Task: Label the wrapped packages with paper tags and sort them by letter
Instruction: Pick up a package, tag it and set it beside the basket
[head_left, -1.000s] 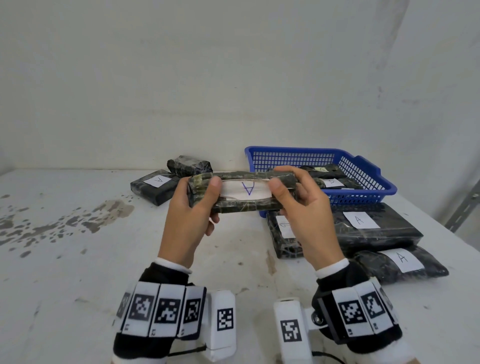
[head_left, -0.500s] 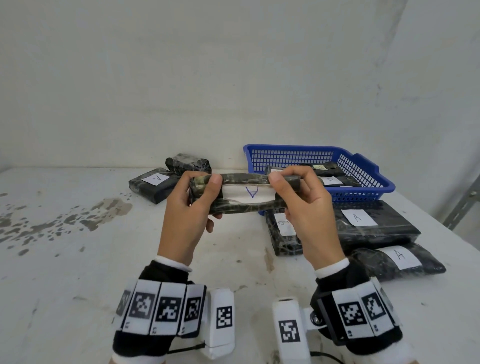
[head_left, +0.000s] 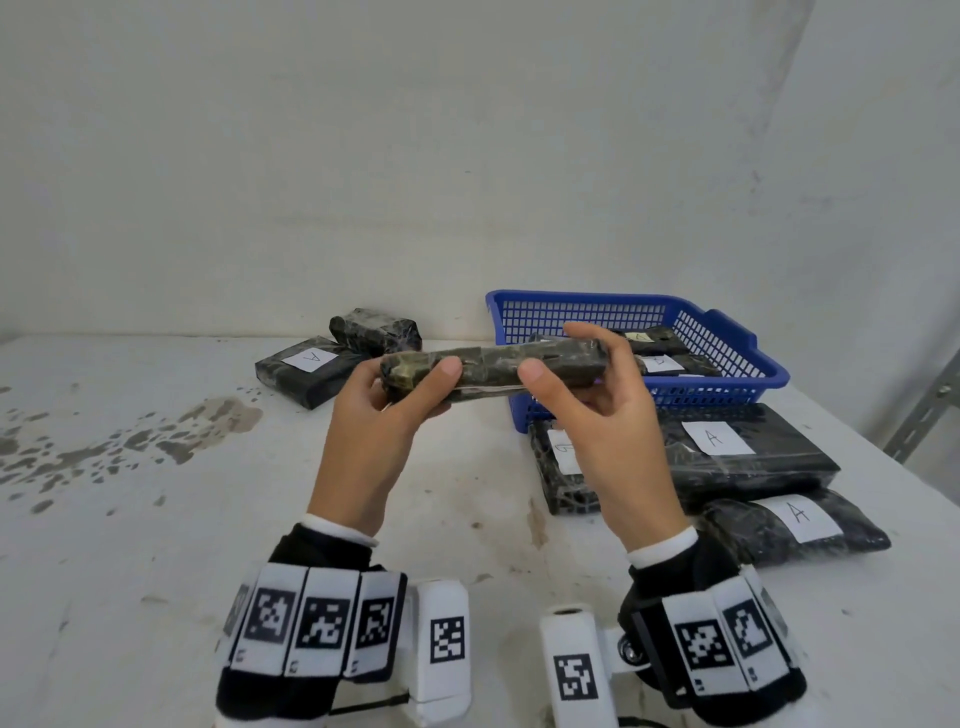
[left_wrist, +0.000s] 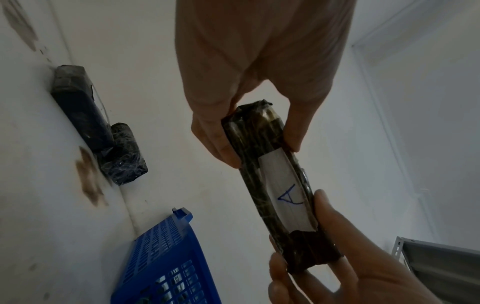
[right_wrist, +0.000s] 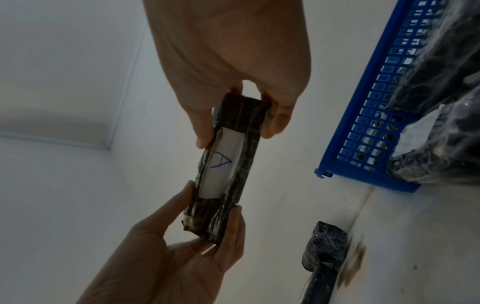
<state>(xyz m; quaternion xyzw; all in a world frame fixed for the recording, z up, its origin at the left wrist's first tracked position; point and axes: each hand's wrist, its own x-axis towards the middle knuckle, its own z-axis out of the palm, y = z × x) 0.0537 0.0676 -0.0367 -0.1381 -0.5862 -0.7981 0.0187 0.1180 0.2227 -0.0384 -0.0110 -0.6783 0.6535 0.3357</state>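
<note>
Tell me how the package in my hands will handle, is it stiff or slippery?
Probably fairly stiff: the package spans straight between the left hand and right hand, held only at its ends, without sagging. Its glossy wrap looks slick, so grip firmly. The flat sides suggest it won't roll when set down.

A blue handwritten "A" stands on the white tag (left_wrist: 285, 197) of the held package (head_left: 493, 370). "A" also reads on the tag of the package at left (head_left: 310, 357), the flat package by the basket (head_left: 716, 438), and the nearest package (head_left: 798, 514)
</note>
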